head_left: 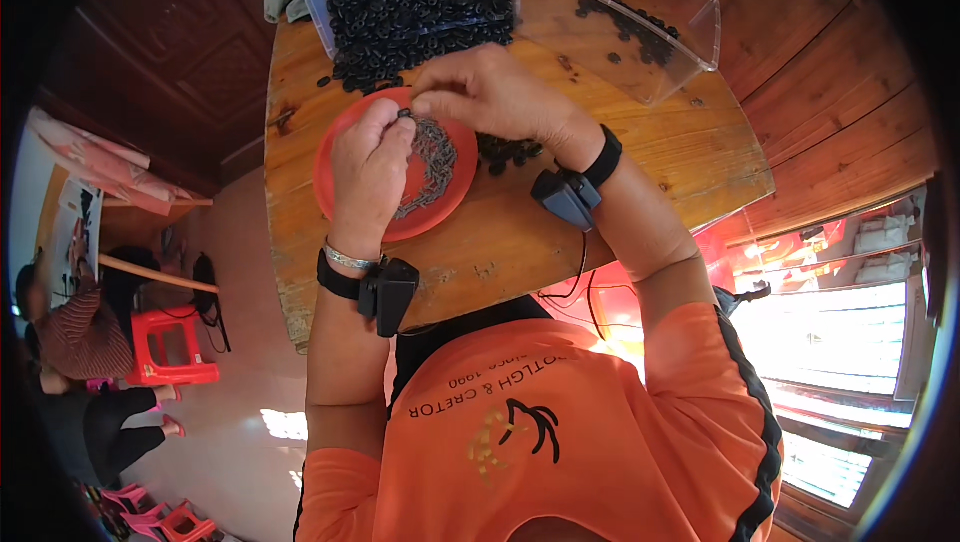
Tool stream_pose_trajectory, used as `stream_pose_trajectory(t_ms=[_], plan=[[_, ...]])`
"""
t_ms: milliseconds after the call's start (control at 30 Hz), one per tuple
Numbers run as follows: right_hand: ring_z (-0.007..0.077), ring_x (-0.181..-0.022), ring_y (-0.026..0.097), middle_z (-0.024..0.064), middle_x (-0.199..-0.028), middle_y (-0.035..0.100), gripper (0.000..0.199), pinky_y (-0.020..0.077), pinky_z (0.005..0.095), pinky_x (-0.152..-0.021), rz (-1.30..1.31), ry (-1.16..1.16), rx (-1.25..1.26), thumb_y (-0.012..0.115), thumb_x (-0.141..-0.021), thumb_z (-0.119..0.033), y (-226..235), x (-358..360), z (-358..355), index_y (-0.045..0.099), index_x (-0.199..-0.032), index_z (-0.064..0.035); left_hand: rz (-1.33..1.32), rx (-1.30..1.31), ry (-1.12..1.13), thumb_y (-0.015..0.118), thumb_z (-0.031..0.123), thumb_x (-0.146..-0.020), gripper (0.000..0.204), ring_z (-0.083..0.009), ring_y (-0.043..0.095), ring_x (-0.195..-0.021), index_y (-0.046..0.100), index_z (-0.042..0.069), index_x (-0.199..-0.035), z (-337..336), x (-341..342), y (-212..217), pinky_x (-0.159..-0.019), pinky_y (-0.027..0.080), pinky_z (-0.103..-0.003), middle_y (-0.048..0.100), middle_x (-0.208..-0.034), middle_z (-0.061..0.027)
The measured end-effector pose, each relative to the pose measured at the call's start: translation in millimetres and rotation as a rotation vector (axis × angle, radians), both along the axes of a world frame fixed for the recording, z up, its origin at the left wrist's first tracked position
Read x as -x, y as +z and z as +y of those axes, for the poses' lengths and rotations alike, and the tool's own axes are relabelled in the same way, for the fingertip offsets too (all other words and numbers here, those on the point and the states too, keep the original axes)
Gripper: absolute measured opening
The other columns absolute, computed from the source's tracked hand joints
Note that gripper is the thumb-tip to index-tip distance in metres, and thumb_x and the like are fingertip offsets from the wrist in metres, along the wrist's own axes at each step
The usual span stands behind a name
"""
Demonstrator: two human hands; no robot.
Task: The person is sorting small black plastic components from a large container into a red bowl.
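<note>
My left hand (370,167) is closed over the left side of a round red plate (462,197), pinching a small black oval piece (405,114) between thumb and fingertips. Right beside it, my right hand (490,92) comes over the plate's far rim with thumb and fingers pressed together. Whatever those fingers hold is too small to make out. Many small grey metal pieces (438,164) lie in the plate beneath both hands. Loose black pieces (507,152) sit on the table under my right wrist.
Beyond the plate, a large heap of black oval pieces (415,2) fills a bin and spills onto the wooden table (620,152). A clear plastic box (650,92) with some black pieces stands at the far right. A person (80,332) sits at the left near a red stool (172,347).
</note>
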State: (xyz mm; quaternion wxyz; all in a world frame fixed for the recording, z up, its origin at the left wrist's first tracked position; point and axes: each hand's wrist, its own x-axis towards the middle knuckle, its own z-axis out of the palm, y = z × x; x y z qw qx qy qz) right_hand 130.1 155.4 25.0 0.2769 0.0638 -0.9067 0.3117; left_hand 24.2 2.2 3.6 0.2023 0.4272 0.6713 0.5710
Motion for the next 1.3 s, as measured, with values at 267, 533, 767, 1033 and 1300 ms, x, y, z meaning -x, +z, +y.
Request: stream_pose_trajectory(t_ms=[267,533,767,1033,1300], plan=[[0.0213,-0.066,0.06,0.0088,-0.072,0.064,0.017,0.0464,0.0326,-0.06,-0.341,-0.506,-0.169,0.066,-0.077,-0.021,-16,-25,74,0.066,-0.083,-0.0047,-0.188,-0.159,0.025,0.054,0.007,-0.085,0.01,-0.0039,0.042,-0.056,0.056,0.0,-0.079,-2,-1,5,-0.051,0.037,-0.02,0.047,-0.063,0.0038],[0.0294,-0.072,0.061,0.0128,-0.078,0.065,0.018,0.0469,0.0377,-0.064,-0.639,-0.549,-0.462,0.063,-0.076,-0.023,-29,-15,67,0.065,-0.08,-0.0062,-0.182,-0.166,0.042,0.053,0.007,-0.084,0.011,-0.0035,0.042,-0.056,0.056,0.0,-0.076,-3,-1,5,-0.05,0.036,-0.02,0.046,-0.062,0.0035],[0.0335,-0.08,0.06,0.0142,-0.085,0.063,0.019,0.0482,0.0405,-0.072,-0.218,-0.357,-0.316,0.061,-0.077,-0.023,-60,8,56,0.067,-0.088,-0.0083,-0.169,-0.156,0.04,0.053,0.009,-0.084,0.012,-0.0031,0.041,-0.056,0.056,0.0,-0.076,-4,-2,7,-0.05,0.035,-0.019,0.045,-0.061,0.0036],[0.0361,-0.083,0.059,0.0153,-0.09,0.062,0.02,0.0479,0.0416,-0.073,-0.447,-0.381,-0.313,0.063,-0.075,-0.021,-52,10,50,0.067,-0.088,-0.0072,-0.198,-0.173,0.038,0.054,0.009,-0.084,0.012,-0.003,0.041,-0.056,0.056,0.0,-0.077,-3,-1,6,-0.05,0.035,-0.019,0.046,-0.062,0.0035],[0.0079,-0.083,0.058,0.002,-0.089,0.063,0.019,0.048,0.0224,-0.075,-0.118,-0.053,0.56,0.066,-0.081,-0.003,-41,11,54,0.061,-0.099,-0.0014,-0.311,-0.228,-0.007,0.052,0.011,-0.086,0.013,-0.0056,0.048,-0.056,0.06,0.001,-0.082,-6,4,4,-0.052,0.038,-0.019,0.053,-0.065,0.0008]])
